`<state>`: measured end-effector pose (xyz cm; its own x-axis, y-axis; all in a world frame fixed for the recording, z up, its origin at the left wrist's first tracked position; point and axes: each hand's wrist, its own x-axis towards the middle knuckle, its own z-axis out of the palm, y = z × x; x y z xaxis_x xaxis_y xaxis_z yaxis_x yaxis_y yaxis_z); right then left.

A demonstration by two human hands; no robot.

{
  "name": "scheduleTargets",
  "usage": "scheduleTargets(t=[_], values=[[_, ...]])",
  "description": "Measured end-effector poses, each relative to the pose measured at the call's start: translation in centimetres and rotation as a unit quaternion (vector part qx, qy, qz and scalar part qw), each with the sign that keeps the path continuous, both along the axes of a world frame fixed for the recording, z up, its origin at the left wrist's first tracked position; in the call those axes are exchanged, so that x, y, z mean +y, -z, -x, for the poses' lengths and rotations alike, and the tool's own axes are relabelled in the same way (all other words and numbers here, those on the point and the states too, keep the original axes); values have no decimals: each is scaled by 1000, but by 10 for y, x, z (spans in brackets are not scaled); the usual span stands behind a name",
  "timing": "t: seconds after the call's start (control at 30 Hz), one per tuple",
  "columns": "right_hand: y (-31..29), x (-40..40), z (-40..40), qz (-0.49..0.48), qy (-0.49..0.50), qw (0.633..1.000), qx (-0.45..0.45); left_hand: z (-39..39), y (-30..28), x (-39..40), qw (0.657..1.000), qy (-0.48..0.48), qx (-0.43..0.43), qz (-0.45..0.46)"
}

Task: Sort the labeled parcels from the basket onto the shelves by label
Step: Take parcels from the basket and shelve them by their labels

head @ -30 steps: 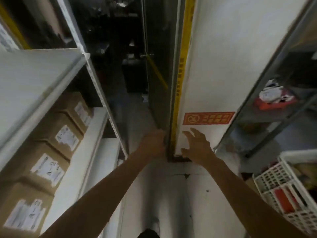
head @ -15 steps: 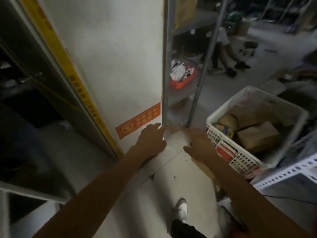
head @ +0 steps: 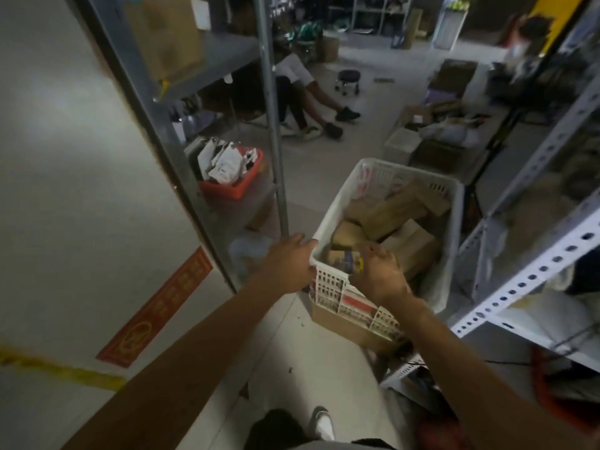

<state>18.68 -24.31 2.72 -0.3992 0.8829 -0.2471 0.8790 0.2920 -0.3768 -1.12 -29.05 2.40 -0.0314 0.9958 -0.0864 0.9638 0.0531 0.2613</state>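
A pale wall panel (head: 74,177) fills the left side, with a red sign (head: 156,306) low on it and a strip of yellow tape (head: 61,371) nearer still. Just right of it stands a grey metal shelf rack (head: 272,125), holding a cardboard box (head: 162,34) up high and, lower down, a red tray (head: 233,186) stuffed with white packets. On the right edge runs a white perforated shelf frame (head: 526,280). Between the two racks, on the floor and resting on a flat cardboard box (head: 341,323), sits the white plastic basket (head: 454,222), its lattice walls lined with white; inside lie the brown parcels (head: 399,209), piled at angles, their labels too blurred to read. Far behind, a seated person's legs (head: 311,102) stretch across the floor near a small black stool (head: 349,79), with opened boxes scattered to the right. The left hand (head: 289,264) rests at the basket's near-left corner, its fingers (head: 302,245) lying fairly straight against the rim; whether they curl round it cannot be told. The right hand (head: 380,274) reaches over the near rim into the basket, fingers loosely bent and narrowly parted, just beside a small parcel with blue and yellow print (head: 344,259); a grip on it cannot be made out. At the bottom edge a white shoe (head: 321,423) shows.
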Motion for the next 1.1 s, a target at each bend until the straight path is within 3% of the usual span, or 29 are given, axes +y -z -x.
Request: scheduleTargets(t=[0.43, 0.77, 1.1], values=[[13, 84, -8, 56, 142, 988, 4, 5, 22, 140, 993, 115, -9, 28], [48, 128, -17, 100, 317, 942, 41, -18, 36, 233, 972, 225, -9, 68], [104, 187, -64, 134, 345, 927, 67, -86, 103, 304, 939, 299, -5, 168]])
